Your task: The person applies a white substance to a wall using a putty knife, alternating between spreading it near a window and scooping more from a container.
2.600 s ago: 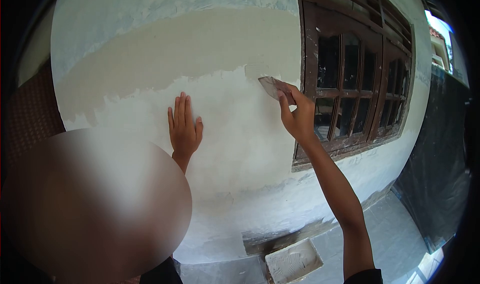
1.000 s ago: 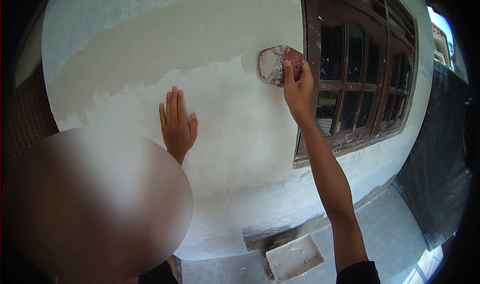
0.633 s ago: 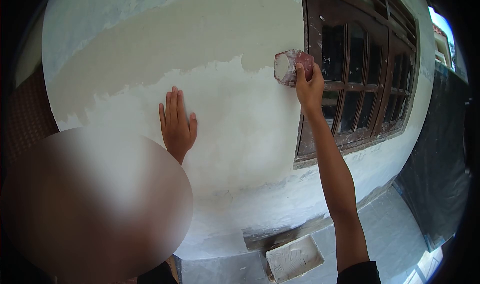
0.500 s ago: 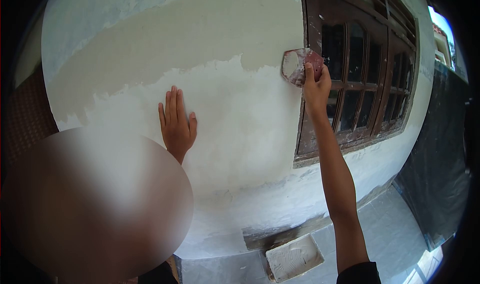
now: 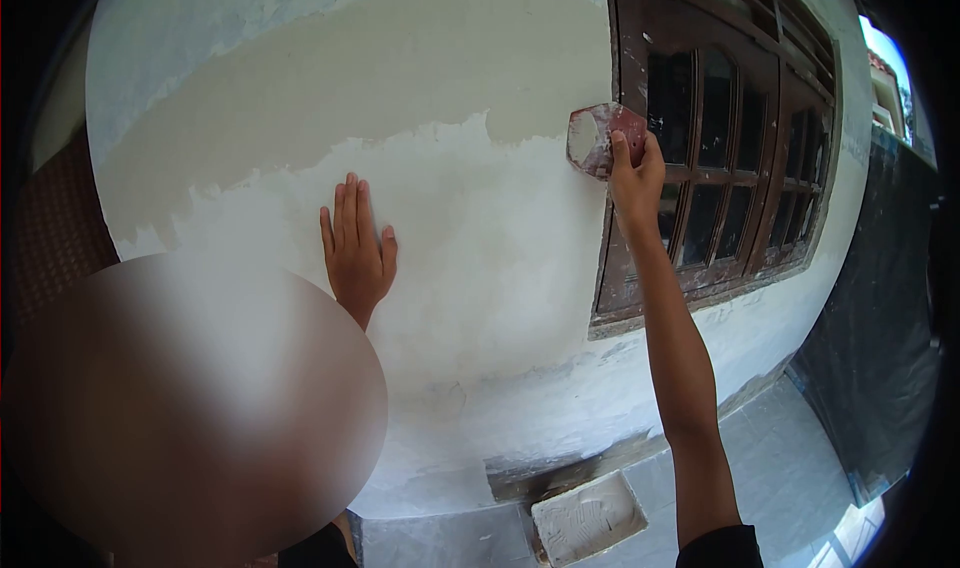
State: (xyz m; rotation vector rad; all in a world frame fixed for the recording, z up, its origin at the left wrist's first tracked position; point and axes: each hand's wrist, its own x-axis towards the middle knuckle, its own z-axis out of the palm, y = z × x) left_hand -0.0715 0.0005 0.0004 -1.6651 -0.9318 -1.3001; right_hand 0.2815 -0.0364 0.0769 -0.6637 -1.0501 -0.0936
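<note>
My left hand (image 5: pixel 358 253) lies flat against the pale wall (image 5: pixel 480 298), fingers stretched upward and thumb apart, holding nothing. My right hand (image 5: pixel 637 178) grips a reddish scraper (image 5: pixel 592 140) smeared with whitish paste, beside the left edge of the window frame. The tool overlaps the wall at the window's edge. Across the wall, a greyish band of coating (image 5: pixel 400 58) meets a whiter area along a ragged line above my left hand.
A dark brown wooden window (image 5: pixel 715 118) with glass panes fills the upper right. On the grey tiled floor stands a tray (image 5: pixel 590 518) of white paste. Dark sheeting (image 5: pixel 870 308) hangs at the far right. A blurred oval hides the lower left.
The view has shifted very slightly, and the scraper in my right hand appears a little lower. Both hands otherwise keep their poses.
</note>
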